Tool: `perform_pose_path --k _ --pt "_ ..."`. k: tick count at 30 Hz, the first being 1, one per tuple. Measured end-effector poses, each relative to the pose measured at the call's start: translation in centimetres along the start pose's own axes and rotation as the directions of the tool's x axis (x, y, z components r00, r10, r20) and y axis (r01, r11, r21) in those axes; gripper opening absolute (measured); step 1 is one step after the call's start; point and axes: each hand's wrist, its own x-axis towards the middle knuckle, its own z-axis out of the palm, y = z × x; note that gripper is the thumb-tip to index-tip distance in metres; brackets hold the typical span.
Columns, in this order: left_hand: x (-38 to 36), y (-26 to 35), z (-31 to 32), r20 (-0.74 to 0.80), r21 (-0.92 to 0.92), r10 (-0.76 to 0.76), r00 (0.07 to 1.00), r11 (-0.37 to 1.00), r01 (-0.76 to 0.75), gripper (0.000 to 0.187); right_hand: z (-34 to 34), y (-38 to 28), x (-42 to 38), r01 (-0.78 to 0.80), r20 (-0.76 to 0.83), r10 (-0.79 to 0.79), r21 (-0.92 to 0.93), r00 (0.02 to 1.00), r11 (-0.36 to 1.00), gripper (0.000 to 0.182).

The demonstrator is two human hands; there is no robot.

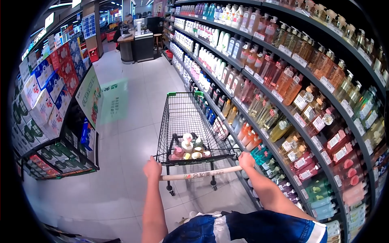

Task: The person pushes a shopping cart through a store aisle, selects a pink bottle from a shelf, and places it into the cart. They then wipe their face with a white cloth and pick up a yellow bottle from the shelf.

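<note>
red print on the cart handle is too blurred to read.

Bright overhead store lights, glare on floor tiles at 12 o'clock; strong fisheye warp, black vignette edges, sharp centre.

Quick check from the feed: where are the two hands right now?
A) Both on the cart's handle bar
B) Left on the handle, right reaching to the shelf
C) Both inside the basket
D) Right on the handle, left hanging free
A: the left hand and right hand each grip an end of the handle bar of the shopping cart, with bottles lying in its basket.
</note>
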Motion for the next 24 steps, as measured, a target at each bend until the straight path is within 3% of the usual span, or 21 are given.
perform_pose_path --k 9,12,17,21,24 --pt "0.8 0.1 -0.4 -0.006 -0.007 0.006 1.000 1.000 -0.006 0.039 -0.9 -1.2 0.2 -0.038 0.064 0.037 0.018 0.997 0.999 0.016" --pt "1.2 -0.2 -0.6 -0.028 -0.020 0.019 0.999 1.000 -0.020 0.038 -0.4 -1.2 0.5 -0.050 0.060 0.048 0.028 0.997 0.998 0.034" --pt "2.3 -0.2 -0.3 -0.007 -0.059 0.002 1.000 0.998 -0.002 0.046 -2.9 -3.4 0.0 -0.127 0.146 0.125 0.007 0.981 0.992 0.038" --pt "3.3 -0.1 0.5 0.000 -0.072 0.007 1.000 0.997 -0.007 0.052 -0.3 -2.3 1.8 -0.060 0.083 0.069 -0.102 0.994 0.993 0.042" --pt "3.9 0.5 0.9 0.027 -0.065 0.020 0.999 0.998 -0.018 0.053 -0.1 -2.0 3.3 -0.050 0.144 0.064 -0.096 0.988 0.994 0.038"
